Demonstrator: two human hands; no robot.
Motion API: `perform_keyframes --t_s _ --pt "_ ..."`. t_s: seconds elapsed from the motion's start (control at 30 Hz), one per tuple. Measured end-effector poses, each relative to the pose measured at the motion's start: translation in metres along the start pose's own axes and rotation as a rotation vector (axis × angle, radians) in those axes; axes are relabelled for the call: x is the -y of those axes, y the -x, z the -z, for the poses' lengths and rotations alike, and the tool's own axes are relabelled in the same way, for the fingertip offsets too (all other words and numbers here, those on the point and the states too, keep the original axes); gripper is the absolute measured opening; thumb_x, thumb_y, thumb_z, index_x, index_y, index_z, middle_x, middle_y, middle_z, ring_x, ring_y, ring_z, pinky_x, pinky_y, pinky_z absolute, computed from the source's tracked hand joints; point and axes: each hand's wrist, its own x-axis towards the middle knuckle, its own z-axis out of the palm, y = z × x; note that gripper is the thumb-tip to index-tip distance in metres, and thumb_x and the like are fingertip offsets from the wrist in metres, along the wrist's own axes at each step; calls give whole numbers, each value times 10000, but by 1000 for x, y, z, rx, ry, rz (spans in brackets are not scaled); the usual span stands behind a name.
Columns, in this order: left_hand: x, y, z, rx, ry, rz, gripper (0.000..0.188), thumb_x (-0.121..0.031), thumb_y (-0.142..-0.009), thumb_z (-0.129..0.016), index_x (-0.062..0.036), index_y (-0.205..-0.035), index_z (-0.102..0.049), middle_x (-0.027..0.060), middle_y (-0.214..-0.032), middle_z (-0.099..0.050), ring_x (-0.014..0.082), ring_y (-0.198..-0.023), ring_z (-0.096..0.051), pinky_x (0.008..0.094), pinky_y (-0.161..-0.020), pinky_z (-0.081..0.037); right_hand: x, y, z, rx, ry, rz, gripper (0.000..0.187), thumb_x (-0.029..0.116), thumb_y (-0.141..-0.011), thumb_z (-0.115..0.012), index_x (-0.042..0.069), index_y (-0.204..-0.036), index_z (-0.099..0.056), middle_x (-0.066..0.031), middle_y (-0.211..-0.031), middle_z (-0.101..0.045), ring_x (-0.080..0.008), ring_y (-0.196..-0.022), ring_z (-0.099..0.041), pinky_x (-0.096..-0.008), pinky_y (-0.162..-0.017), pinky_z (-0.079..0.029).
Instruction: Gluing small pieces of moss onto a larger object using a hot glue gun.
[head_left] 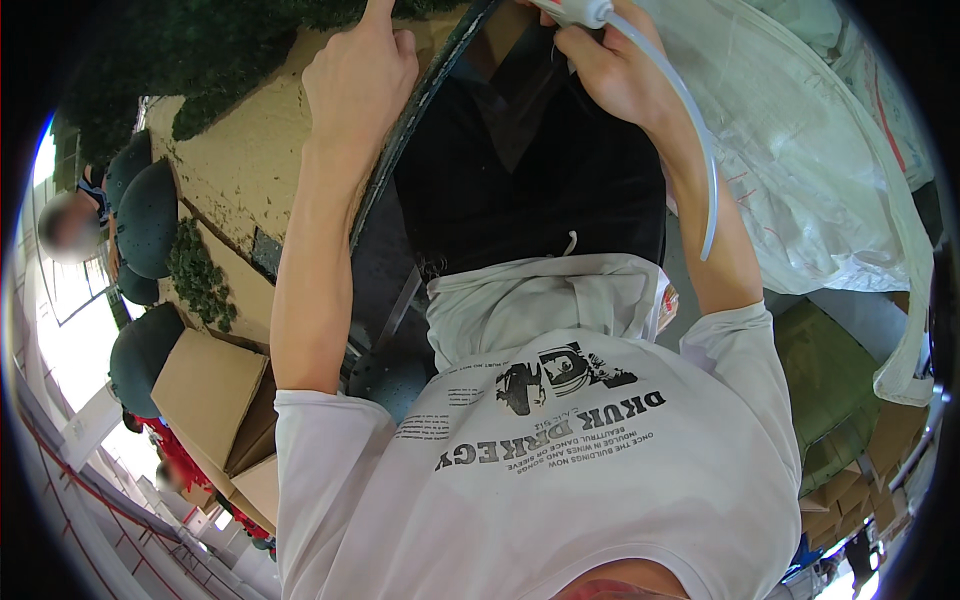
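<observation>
At the upper edge, my right hand is closed around a white bottle, which the frame cuts off. A long translucent tube curves from its cap down past my right forearm. My left hand lies over the tan tabletop, beside its dark edge. One of its fingers stretches up out of the picture, while the others are curled under; anything inside them is hidden. Dark green artificial foliage is heaped beyond and to the left of this hand.
A large white woven plastic sack stands to my right. On the left are an opened cardboard box, dark rounded perforated shells and a green sprig. Another person is at the far left. Cartons are stacked at lower right.
</observation>
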Motion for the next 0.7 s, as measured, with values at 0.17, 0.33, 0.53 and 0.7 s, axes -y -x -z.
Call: perform_keyframes --t_s 0.17,0.33,0.53,0.7 --pt "7 4 -5 -64 25 -63 682 -117 -967 -602 -95 -1603 -358 198 -657 -629 363 -566 -619 462 -545 -507 3 -15 -10 60 224 212 224 41 -817 -643 6 -1038 -637 -183 -952 -598 -427 -945 -601 -476 -739 -520" --pt "8 3 -6 -81 57 -74 670 -103 -965 -591 -106 -1598 -371 198 -659 -625 359 -555 -609 454 -536 -497 8 -15 -12 63 338 221 293 76 -853 -664 22 -1136 -608 -174 -994 -581 -412 -921 -618 -482 -748 -544" --pt "4 4 -3 -5 206 23 665 -89 -962 -581 -113 -1595 -379 214 -677 -619 375 -565 -604 456 -556 -489 5 -15 -17 69 427 200 318 153 -911 -675 46 -1185 -553 -175 -1028 -564 -404 -879 -644 -500 -693 -548" --pt "4 4 -5 -45 254 8 669 -93 -960 -587 -116 -1595 -376 237 -726 -647 409 -620 -635 474 -603 -514 5 -16 -21 85 448 170 293 120 -888 -670 13 -1123 -531 -170 -1008 -536 -389 -882 -635 -476 -636 -553"
